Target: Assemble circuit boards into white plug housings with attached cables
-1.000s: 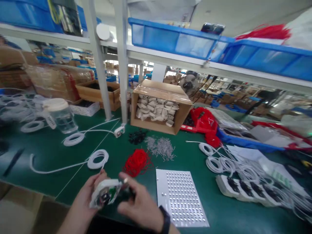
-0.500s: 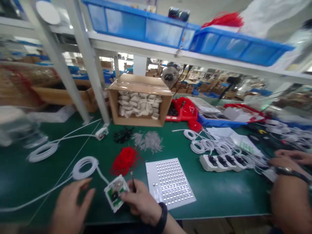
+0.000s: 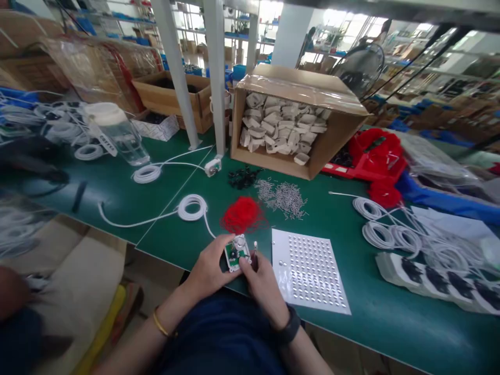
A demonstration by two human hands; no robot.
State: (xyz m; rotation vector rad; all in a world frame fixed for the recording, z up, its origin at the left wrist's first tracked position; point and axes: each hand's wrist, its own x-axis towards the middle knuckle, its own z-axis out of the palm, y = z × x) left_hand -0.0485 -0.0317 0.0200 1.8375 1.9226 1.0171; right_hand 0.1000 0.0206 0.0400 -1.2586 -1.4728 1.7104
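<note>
My left hand [image 3: 209, 267] and my right hand [image 3: 262, 283] are closed together on a small white socket housing [image 3: 236, 252] with a green circuit board inside, held at the front edge of the green table [image 3: 164, 234]. A thin dark tool [image 3: 254, 254] stands between my right fingers. A white cable runs from the housing to a coil [image 3: 191, 207] on the left. A tuft of red wires [image 3: 242, 214] lies just beyond my hands, and a white perforated tray [image 3: 308, 270] lies to the right of them.
A cardboard box [image 3: 297, 122] of white parts stands behind, with metal pins [image 3: 283, 197] and black bits [image 3: 242, 177] in front. Cable coils [image 3: 385, 229] and a row of white sockets [image 3: 433, 279] lie right. A clear jar [image 3: 117, 133] stands left beside shelf posts [image 3: 216, 78].
My left hand has come back onto the housing, which both hands now hold nearer to me. The view has swung down and left; the other person's hands at the right are gone from view.
</note>
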